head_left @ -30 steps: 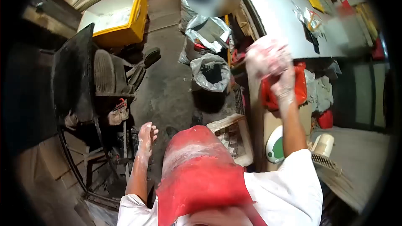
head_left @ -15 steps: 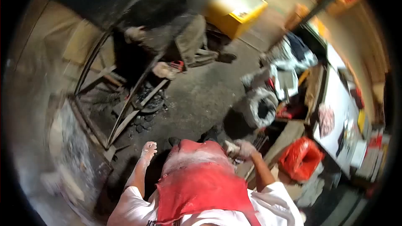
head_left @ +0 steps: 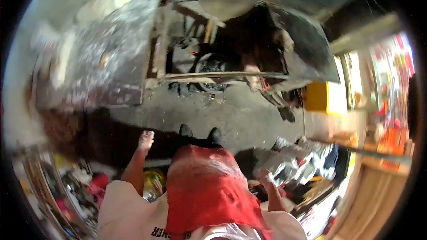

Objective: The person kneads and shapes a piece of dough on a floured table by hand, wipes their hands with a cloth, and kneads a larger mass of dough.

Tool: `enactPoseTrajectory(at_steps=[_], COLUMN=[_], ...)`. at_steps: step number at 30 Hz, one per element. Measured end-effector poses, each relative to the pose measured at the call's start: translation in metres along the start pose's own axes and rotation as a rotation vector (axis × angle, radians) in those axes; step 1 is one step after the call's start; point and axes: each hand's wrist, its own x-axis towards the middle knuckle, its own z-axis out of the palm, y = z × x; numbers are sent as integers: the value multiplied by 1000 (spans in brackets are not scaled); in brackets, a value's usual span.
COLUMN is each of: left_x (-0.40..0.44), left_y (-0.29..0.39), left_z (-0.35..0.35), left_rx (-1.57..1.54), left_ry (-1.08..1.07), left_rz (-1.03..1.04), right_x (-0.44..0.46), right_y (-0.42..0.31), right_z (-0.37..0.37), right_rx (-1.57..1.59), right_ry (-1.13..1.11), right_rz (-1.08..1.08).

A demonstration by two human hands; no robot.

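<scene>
My left hand (head_left: 146,140), coated in white powder, hangs over the dark floor at the left with its fingers curled in; no object sticks out of it. Beyond it stands a worktop (head_left: 120,40) dusted white, with a small brown item (head_left: 104,60) on top. My right hand (head_left: 267,177), also whitened, is low on the right beside crumpled silvery-white bags (head_left: 284,164). Motion blur hides its fingers and anything in them. Between my arms hangs a red apron (head_left: 207,191) with white powder across it. Neither hand touches the worktop.
Ahead is a dark frame (head_left: 191,76) around a round basin (head_left: 212,64) with black lumps. Another person's dark shoe (head_left: 287,114) is by its right side, near a yellow box (head_left: 317,98). Wooden boards (head_left: 373,200) stand at right. A yellow-silver round item (head_left: 153,184) lies behind my left arm.
My view has turned left, bringing the frame and powdered worktop in front of me. My right hand has moved lower; the pale object seen at its fingers earlier cannot be made out now.
</scene>
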Motion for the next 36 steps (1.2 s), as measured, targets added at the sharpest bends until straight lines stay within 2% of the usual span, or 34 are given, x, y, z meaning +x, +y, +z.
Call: enactPoseTrajectory(at_steps=[1,2,3,4,5,6,8,10,12,14,16,18,19,20,21,22,23,24,26,29,30,31,33,34,35,36], left_x=[-16,-61,-116,-126,-127,-155,-211,-252,-288,-311,-318,-320,-320,-319,-321,-325,-331,-337,-350,-376,-382,-375,-386,-382,-386,-382], left_y=[-23,15,71,15,-51,-66,-94,-160,-232,-304,-343,-332,-321,-305,-286,-257,-224,-199,-167,-162,-173,-216,-220,-216,-175,-169], left_z=[-7,13,39,44,50,64,91,134,183,230,261,269,262,247,231,210,184,158,106,37,27,21,-11,-13,-27,-39], left_rx=[191,6,-195,-257,-200,-313,-557,-701,-972,-1423,-1890,-1989,-1940,-1814,-1595,-1368,-1178,-1081,-991,-820,-923,-1073,-1321,-1214,-1112,-1184], left_ry=[172,322,494,554,539,478,285,238,150,-30,-375,-429,-265,-10,274,504,681,782,899,980,1022,982,860,980,1074,1062], left_rz=[16,-96,-176,-217,313,463,743,579,296,74,9,147,170,157,96,-18,-157,-218,-248,-209,-48,27,65,-125,-327,-391], right_x=[18,37,59,80,169,254,259,282,131,10,0,-114,-115,-143,-170,-158,-147,-169,-161,-181,-186,-192,-199,-199,-198,-199], right_y=[-23,-45,-71,-97,-94,-91,-190,-269,-332,-377,-388,-385,-379,-375,-370,-368,-365,-361,-359,-348,-346,-345,-343,-345,-350,-353], right_z=[1,2,7,12,5,-2,43,96,197,268,332,390,419,444,468,499,530,547,597,642,655,667,686,694,701,709], right_rx=[-333,-666,-751,-833,-548,-264,-909,-1145,-869,-905,-1006,-1176,-1101,-1141,-1179,-1132,-1085,-1176,-1238,-1382,-1376,-1372,-1394,-1402,-1364,-1326], right_ry=[-51,-115,-141,-165,-300,-435,-368,-238,-236,-360,-387,-403,-475,-424,-369,-413,-452,-354,-281,-34,21,8,145,136,142,150], right_rz=[-228,-456,-502,-551,-535,-492,-1028,-1622,-1275,-1323,-1577,-1391,-1560,-1616,-1672,-1794,-1918,-1966,-1969,-1787,-1757,-1756,-1703,-1695,-1768,-1840])
